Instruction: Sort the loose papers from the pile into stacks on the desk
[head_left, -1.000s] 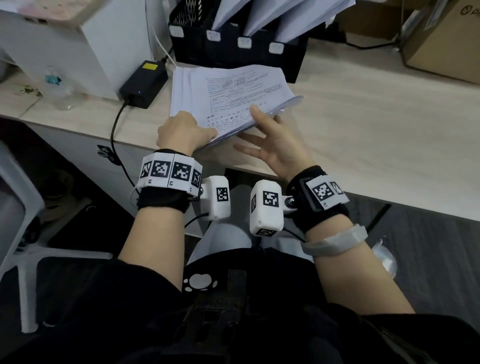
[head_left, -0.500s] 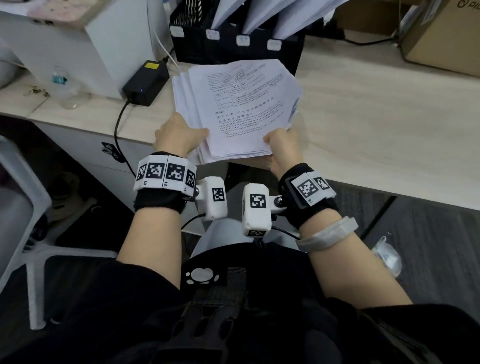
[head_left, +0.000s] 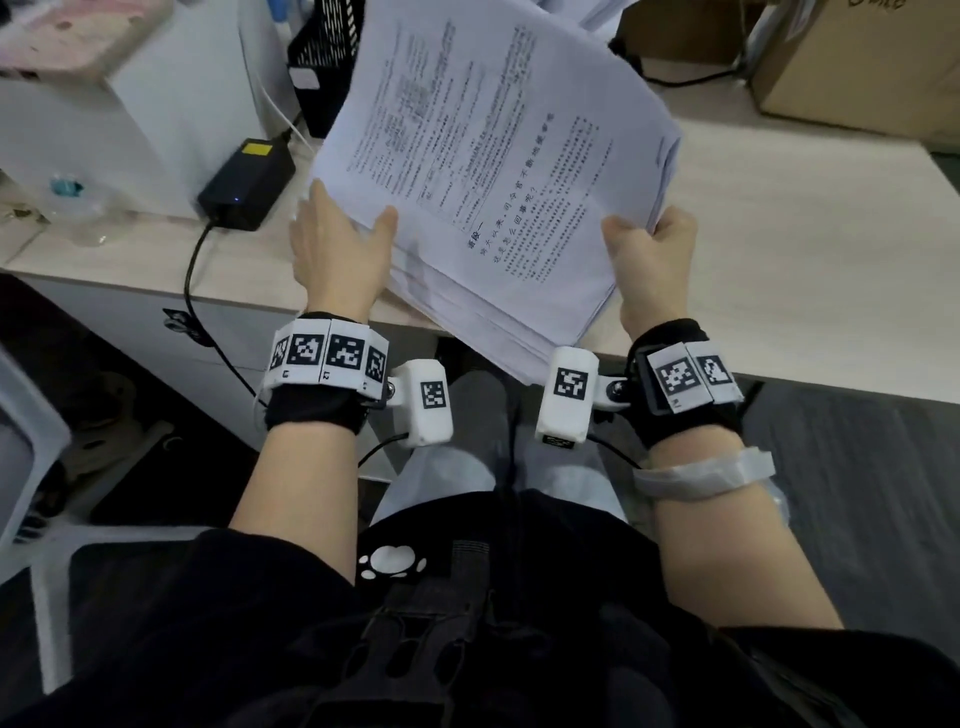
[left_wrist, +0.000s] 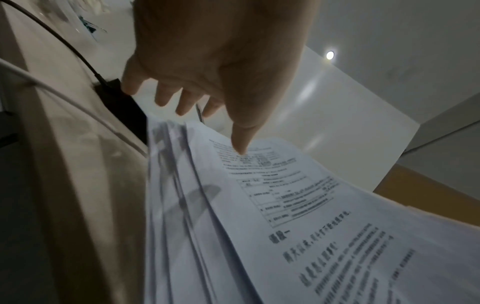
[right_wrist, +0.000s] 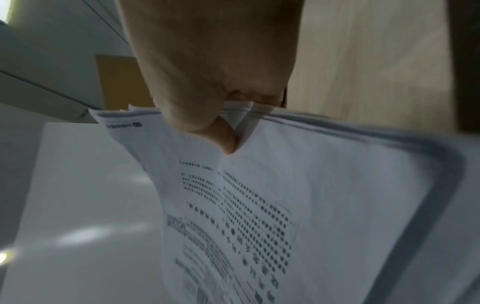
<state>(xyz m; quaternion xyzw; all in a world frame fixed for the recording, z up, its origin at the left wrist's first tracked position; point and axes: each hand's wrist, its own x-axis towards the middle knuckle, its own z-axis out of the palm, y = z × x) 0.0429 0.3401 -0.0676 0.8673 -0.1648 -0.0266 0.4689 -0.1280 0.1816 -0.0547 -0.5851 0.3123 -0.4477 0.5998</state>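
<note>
The pile of printed papers (head_left: 498, 171) is off the wooden desk (head_left: 779, 249), tilted up with its text facing me. My right hand (head_left: 652, 254) grips its right edge, thumb on the top sheet and fingers curled behind; the right wrist view shows that hand (right_wrist: 213, 72) pinching the pile (right_wrist: 324, 195). My left hand (head_left: 337, 254) is at the pile's left edge. In the left wrist view its thumb (left_wrist: 241, 144) rests on the top sheet of the pile (left_wrist: 285, 226), while the fingers (left_wrist: 182, 102) are straight and spread past the edge.
A black power adapter (head_left: 249, 182) with its cable lies on the desk at the left, beside a white box (head_left: 130, 104) and a small bottle (head_left: 78, 208). A black mesh file holder (head_left: 322, 67) stands behind the pile. A cardboard box (head_left: 857, 67) is at the back right.
The pile has come up off the desk and tilted toward me. My right hand went from flat fingers on it to gripping its right edge. My left hand uncurled.
</note>
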